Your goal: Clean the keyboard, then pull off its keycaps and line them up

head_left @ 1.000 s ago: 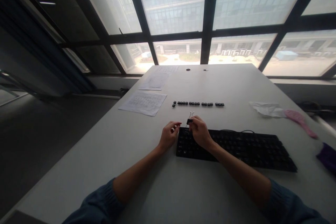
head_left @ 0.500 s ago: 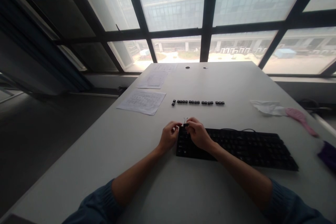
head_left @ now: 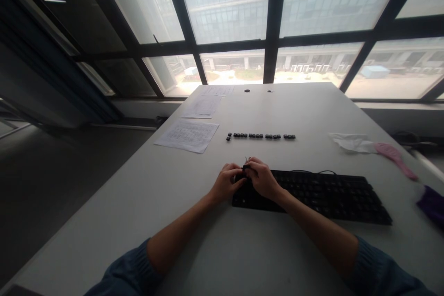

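My right hand [head_left: 262,179] is closed over the upper left corner of a black keyboard [head_left: 333,196], pinching a small tool with thin wire prongs, which looks like a keycap puller [head_left: 246,159]. Its prongs point up and away from me. A small dark piece [head_left: 246,167] shows at the fingertips; whether it is the tool's handle or a keycap is unclear. Against it, my left hand [head_left: 225,182] has its fingers and thumb bent together, touching the right fingertips. What the left fingers grip is hidden. Beyond both hands, several black keycaps [head_left: 255,135] stand in a spaced row.
Printed sheets [head_left: 187,135] lie on the white table [head_left: 194,249] at left. On the right are a white tissue or cloth [head_left: 352,142], a pink hairbrush-like object [head_left: 395,159] and a purple item [head_left: 432,206]. The keyboard's cable [head_left: 326,171] loops behind it. Windows stand beyond the far edge.
My left hand has moved right and its fingers have come in against the right fingertips and the dark piece. The wire prongs show less than before. The keyboard and keycap row stay in place.
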The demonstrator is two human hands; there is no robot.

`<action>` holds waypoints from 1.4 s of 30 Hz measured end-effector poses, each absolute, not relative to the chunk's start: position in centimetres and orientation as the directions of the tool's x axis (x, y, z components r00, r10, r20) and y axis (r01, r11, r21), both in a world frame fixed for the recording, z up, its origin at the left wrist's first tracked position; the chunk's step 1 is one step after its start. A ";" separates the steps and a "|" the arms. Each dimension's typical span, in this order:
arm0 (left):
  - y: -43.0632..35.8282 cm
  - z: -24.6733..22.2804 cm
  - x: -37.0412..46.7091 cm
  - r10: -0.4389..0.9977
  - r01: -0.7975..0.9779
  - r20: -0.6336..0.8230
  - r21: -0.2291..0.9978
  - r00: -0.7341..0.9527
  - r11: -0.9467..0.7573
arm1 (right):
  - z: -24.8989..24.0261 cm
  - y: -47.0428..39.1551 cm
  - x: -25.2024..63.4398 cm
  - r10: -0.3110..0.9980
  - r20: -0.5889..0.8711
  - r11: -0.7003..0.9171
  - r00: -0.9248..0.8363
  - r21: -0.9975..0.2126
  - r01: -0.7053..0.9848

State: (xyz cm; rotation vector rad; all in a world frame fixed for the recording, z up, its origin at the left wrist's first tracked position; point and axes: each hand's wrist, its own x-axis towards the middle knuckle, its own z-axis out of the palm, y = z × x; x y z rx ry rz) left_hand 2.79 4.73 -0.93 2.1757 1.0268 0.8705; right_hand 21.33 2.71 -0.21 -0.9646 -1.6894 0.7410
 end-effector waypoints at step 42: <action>4.5 -1.2 3.5 0.826 0.455 0.350 0.706 0.442 -0.542 | -0.3 2.3 21.2 0.818 0.529 0.575 -0.226 -0.745 0.337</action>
